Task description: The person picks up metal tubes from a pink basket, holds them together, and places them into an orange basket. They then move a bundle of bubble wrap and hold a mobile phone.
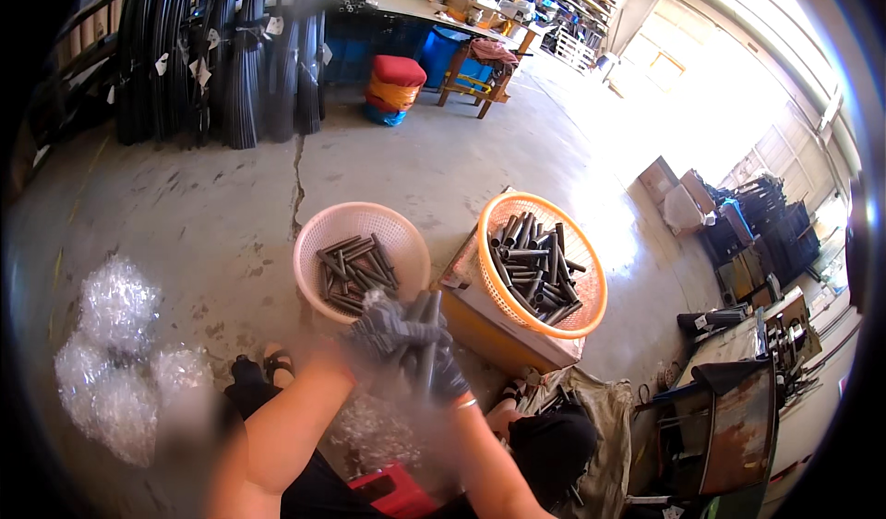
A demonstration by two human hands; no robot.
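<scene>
1. So the dark tubes (429, 336) were right in the grip, ahead of the person's lap. Their long axis ran roughly away from the body, far ends tipped a little to the right.
2. The gloved left hand (380, 328) came in from the side with its fingers curled snugly over them, so no real gap there. At least two tubes, but I couldn't get an exact count.
3. The gloved right hand (448, 377) sat against the near part of the bunch (pretty smeary down there, sorry). Couldn't tell how far its fingers were closed.
4. Key relation: the far ends stuck out just by the near right side of the pink basket (362, 218), which lay ahead and a bit left, so the left hand was nearer to it. The orange basket (577, 242) lay ahead to the right, on the right hand's side. Both had similar tubes piled in every direction.
5. Surface: the orange one was perched on a cardboard box (503, 337) over grey concrete floor (221, 210), with clear plastic bags (115, 371) off left.
6. Room: workshop-looking place, with a red-topped stool (397, 73) and a workbench (415, 4) farther back.
</scene>
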